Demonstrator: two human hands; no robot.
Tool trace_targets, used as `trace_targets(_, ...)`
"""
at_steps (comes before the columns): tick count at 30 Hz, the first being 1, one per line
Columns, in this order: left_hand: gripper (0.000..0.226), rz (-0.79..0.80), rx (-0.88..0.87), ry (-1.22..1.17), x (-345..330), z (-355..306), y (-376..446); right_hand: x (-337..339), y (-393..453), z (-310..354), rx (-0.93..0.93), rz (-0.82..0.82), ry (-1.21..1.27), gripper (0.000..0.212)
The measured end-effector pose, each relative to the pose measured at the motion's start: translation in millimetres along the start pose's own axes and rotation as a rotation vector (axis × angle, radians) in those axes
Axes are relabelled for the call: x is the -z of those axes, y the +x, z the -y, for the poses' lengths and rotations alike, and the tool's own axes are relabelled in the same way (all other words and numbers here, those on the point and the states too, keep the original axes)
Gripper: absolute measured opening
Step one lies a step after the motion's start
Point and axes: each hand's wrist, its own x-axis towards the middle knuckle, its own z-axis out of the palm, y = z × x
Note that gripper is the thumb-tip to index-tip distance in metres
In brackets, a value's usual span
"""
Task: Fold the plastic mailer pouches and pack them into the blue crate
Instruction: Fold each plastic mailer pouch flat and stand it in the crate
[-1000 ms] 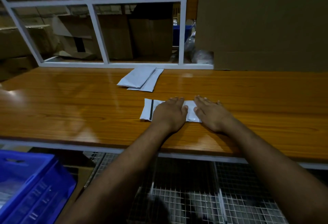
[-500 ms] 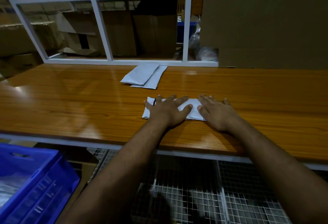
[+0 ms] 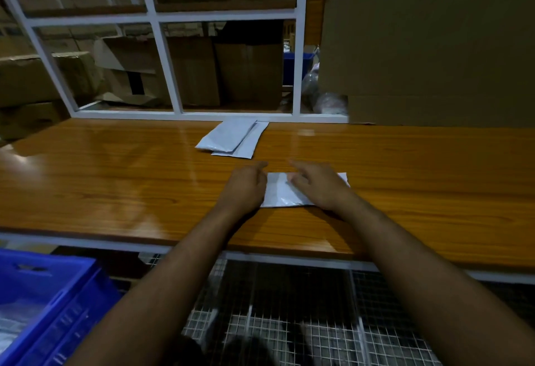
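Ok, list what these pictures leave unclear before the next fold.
- Left hand, head view: its fingertips are motion-blurred, so any grip on the mailer pouch can't be told.
- Mailer pouch: its left end sits behind the left hand and its right part under the right hand, so the number of folds is unclear.
- Blue crate: cut off by the left and bottom edges, contents dim and blurred.
- Stacked pouches: the count is hidden by overlap.

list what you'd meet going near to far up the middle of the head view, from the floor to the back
Wire mesh floor grating → white front edge of the wooden table → white plastic mailer pouch under both hands → two stacked grey mailer pouches → white metal frame → brown cardboard boxes
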Motion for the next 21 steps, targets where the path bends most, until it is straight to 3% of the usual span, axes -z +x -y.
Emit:
trace_targets(3, 0.045, 0.141, -0.088, 0.179, -5, 12, 0, -18, 1, -5, 0.089, 0.011, -0.066, 0.051)
trace_targets(7, 0.051, 0.22, -0.149, 0.226, -1, 20, 2, -17, 7, -12, 0.142, 0.109, -0.27, 0.07)
trace_targets(11, 0.054, 0.23, -0.132, 0.27, -1, 18, 1, -16, 5, -14, 0.151, 0.113, -0.377, 0.089)
trace_targets(16, 0.054, 0.22, -0.131, 0.293, -3, 19, 2, -2, -7, -29, 0.032, 0.157, -0.48, 0.113)
trace_targets(18, 0.055, 0.229, -0.131, 0.299, -3, 19, 3, 1, -8, -33, -0.014, 0.181, -0.47, 0.113)
trace_targets(21, 0.056, 0.251, -0.13, 0.316, -3, 19, 3, 6, -9, -40, -0.069, 0.211, -0.411, 0.086)
